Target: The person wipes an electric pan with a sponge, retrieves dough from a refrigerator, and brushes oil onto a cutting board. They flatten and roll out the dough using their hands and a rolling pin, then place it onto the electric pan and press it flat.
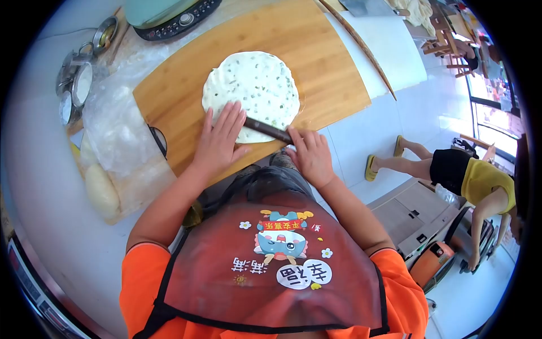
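A round, flat sheet of dough (251, 85) with green bits lies on the wooden board (322, 62). Across its near edge, slightly tilted, rests a dark rolling pin (265, 129). My left hand (220, 138) lies with fingers stretched out at the pin's left end, the fingertips reaching the dough's lower left edge. My right hand (309, 152) is at the pin's right end, its fingers bent over it.
A round appliance (175, 17) stands beyond the board, with metal bowls (83, 85) at the far left. Plastic sheeting covers dough (101, 189) on the left. A long thin stick (361, 42) lies right. Another person (474, 181) bends down at the right.
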